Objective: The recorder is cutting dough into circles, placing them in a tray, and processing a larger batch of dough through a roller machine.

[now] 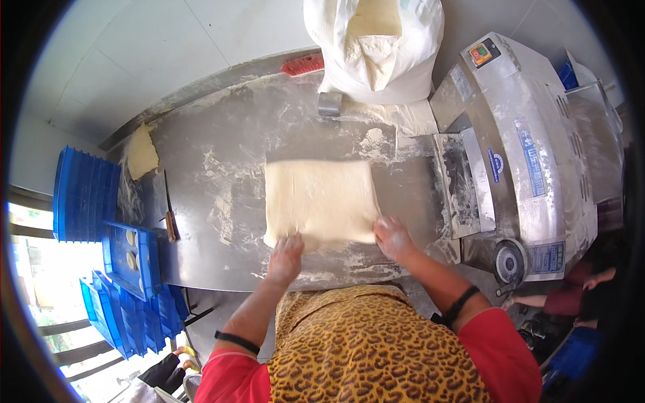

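Observation:
A pale rectangular sheet of dough point(320, 201) lies flat on the floury metal worktop point(191, 262) before me. My left hand point(286, 257) grips its near edge toward the left, fingers curled over the dough. At the near right corner, my right hand point(394, 239) pinches the side edge. Flour dusts both hands. The dough's underside and my fingertips beneath it are hidden.
A dough roller machine point(534, 151) with a hand wheel point(509, 262) stands right. An open flour sack point(383, 75), metal scraper point(329, 104) and red brush point(302, 64) are behind. Left are a dough scrap point(142, 151), knife point(170, 211) and blue crates point(132, 257). Other people's hands point(599, 277) show right.

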### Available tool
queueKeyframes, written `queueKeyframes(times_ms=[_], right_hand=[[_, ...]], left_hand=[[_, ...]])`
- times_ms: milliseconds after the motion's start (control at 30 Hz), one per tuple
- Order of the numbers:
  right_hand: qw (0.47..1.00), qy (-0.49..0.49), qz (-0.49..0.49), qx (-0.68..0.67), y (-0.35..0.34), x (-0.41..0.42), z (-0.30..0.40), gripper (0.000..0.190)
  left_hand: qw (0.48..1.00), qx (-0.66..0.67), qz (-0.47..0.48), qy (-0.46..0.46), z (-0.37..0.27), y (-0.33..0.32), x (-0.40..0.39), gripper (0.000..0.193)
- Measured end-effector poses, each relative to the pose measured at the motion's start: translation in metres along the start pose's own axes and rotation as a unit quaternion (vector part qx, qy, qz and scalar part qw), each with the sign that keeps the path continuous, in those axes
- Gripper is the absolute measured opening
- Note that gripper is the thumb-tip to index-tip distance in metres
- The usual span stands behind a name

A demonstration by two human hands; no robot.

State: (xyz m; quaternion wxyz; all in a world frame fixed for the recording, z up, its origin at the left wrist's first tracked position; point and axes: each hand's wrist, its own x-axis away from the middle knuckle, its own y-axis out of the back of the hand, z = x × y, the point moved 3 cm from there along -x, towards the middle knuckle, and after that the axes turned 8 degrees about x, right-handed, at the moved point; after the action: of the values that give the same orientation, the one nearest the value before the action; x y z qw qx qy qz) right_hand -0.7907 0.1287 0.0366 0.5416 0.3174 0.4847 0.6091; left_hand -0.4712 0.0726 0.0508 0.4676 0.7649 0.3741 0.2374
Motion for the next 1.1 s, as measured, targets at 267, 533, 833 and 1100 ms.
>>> queueKeyframes(times_ms=[267, 533, 833, 1100], right_hand=[[0.998, -0.048, -0.006, -0.041, 0.03, -0.025, 0.019, 0.032], [0.996, -0.077, -0.002, 0.047, -0.015, -0.118, 0.004, 0.06], [0.992, -0.095, 0.016, 0.078, -0.028, -0.18, -0.032, 0.067], [0.991, -0.058, 0.07, 0.099, -0.023, -0.149, -0.011, 0.065]], left_hand=[[0.998, 0.062, 0.015, -0.003, -0.029, 0.015, -0.036, 0.044], [0.997, -0.031, 0.064, 0.003, -0.003, -0.014, -0.135, 0.076], [0.999, -0.012, 0.025, 0.043, 0.027, 0.004, -0.177, 0.082], [0.982, 0.18, 0.011, -0.056, -0.02, -0.037, -0.15, 0.09]])
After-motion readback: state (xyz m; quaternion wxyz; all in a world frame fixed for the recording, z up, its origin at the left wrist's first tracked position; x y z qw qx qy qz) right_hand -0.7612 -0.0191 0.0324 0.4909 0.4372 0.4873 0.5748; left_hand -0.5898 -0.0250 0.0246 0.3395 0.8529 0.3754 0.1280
